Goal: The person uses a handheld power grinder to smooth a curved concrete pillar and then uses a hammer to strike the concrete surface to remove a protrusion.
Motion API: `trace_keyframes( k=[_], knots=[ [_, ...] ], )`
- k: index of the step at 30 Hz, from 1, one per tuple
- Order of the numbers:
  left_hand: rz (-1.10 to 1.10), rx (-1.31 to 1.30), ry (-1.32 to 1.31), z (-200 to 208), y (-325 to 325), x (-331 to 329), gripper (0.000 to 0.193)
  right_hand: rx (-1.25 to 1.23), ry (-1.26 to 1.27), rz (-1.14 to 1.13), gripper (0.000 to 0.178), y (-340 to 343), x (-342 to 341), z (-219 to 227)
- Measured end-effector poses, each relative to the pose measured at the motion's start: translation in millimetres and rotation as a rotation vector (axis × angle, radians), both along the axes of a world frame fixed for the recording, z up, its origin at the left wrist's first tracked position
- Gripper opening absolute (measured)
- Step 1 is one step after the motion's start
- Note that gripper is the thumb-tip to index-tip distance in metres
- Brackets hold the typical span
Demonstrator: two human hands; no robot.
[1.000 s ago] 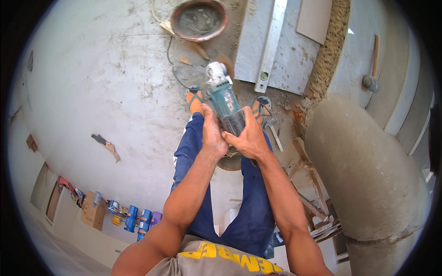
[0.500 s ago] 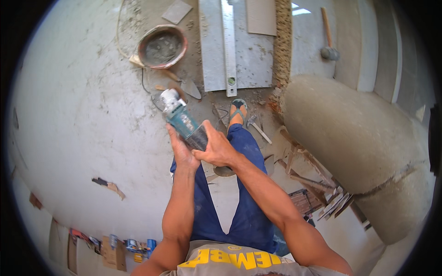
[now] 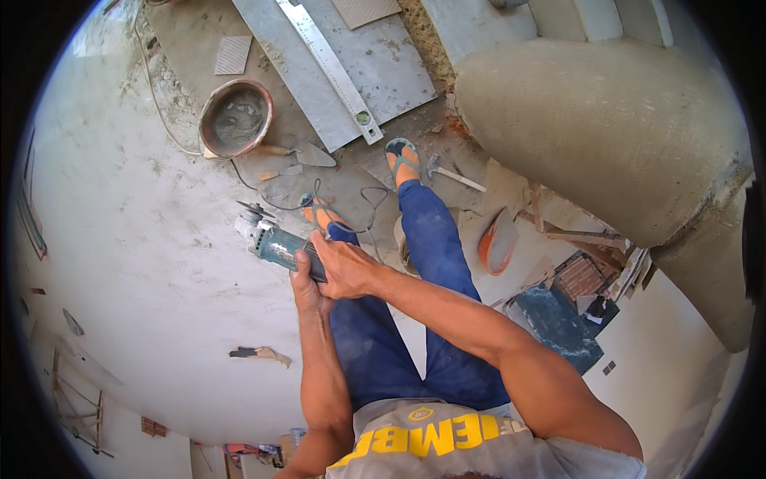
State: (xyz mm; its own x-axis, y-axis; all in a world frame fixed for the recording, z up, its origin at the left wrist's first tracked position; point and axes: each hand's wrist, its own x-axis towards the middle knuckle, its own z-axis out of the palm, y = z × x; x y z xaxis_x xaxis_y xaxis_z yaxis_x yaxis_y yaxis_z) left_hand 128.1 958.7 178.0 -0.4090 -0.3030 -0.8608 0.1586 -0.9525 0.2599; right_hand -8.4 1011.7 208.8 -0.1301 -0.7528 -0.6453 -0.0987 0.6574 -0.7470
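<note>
Over the pale floor point(image 3: 163, 299), near the bucket point(image 3: 268, 120), the grinder point(image 3: 277, 246) is held up in both hands. Fingers of the right hand point(image 3: 345, 265) wrap its dark rear end; those of the left hand point(image 3: 309, 292) grip it from the near side. Its disc point(image 3: 254, 211) touches nothing; whether it spins, I cannot tell. The present step seems to be steadying the grinder; any next move calls for fingers well behind the disc.
</note>
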Motion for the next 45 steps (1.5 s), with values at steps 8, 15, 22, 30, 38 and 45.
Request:
trace_keyframes(
  k=[8,15,22,30,38,45],
  knots=[
    [-0.077,-0.098,-0.071,45.9,-28.4,31.4,0.047,-0.179,-0.089,-0.027,0.068,2.2,41.8,23.0],
    [-0.101,-0.386,-0.148,84.8,-97.7,70.0,0.058,-0.221,0.115,-0.3,0.052,50.7,-12.4,98.3],
    [-0.041,-0.59,-0.127,135.6,-160.5,73.6,0.04,0.066,0.212,-1.055,0.012,151.8,-82.3,103.6],
    [0.004,-0.542,-0.093,146.8,-153.2,55.9,0.037,0.528,0.329,-0.495,0.021,282.4,-5.9,-90.7],
    [-0.098,-0.541,-0.142,124.7,-138.8,42.4,0.036,0.616,0.369,-0.544,0.017,317.7,16.5,-195.0],
    [-0.217,-0.553,-0.121,65.7,-138.3,29.2,0.036,0.67,0.502,-0.643,0.024,332.7,-23.4,-254.6]
  ],
)
